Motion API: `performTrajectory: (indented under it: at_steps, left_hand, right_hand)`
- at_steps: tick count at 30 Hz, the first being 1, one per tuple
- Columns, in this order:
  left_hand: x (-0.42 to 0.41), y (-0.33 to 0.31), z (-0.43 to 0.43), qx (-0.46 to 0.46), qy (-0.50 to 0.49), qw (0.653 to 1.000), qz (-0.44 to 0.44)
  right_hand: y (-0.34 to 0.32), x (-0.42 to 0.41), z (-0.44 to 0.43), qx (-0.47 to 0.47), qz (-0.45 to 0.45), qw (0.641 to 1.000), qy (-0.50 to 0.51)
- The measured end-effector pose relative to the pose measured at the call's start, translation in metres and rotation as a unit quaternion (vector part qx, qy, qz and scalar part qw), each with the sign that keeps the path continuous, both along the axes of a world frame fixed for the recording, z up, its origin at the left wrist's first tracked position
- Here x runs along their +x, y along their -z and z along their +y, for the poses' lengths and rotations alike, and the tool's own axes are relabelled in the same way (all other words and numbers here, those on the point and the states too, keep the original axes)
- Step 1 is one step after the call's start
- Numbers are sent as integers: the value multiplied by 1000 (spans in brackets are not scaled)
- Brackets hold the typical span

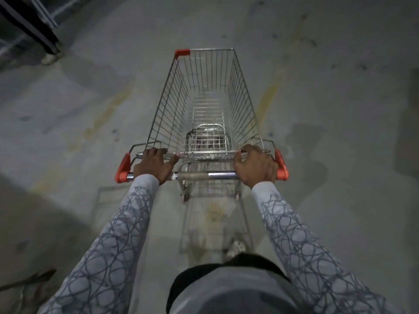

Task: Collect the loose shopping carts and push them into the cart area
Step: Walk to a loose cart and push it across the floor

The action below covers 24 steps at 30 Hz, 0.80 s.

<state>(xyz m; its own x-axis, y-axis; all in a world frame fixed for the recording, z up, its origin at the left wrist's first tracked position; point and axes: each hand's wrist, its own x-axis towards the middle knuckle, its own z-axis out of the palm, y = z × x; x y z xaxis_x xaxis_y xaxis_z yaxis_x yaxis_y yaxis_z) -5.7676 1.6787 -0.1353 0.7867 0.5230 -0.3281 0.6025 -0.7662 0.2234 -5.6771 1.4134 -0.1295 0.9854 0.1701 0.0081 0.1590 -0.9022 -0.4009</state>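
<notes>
While the left hand [154,165] and right hand [256,165] grip opposite ends of the handle bar [204,176], fingers [149,152] hooked over the basket's rear rim, the shopping cart [167,105] stretches lengthwise straight ahead on the concrete floor [90,87], likely needing an even forward push.

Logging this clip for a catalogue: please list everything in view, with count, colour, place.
shopping cart: one, silver wire with red caps, centre
floor: one, grey concrete, faded yellow lines, all around
dark frame: one, black, upper left corner
sleeves: two, grey patterned, lower left and right
left hand: one, grips cart's rear rim, left side
right hand: one, grips cart's rear rim, right side
</notes>
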Motion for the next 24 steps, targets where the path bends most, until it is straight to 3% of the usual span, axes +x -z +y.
performTrajectory:
  at_steps: [15,24]
  left_hand:
    - [257,9,151,35,67,997,-23]
    - [412,2,237,41,127,991,-31]
  right_hand:
    - [5,224,137,-25,120,992,31]
    - [2,349,223,-17,139,986,95]
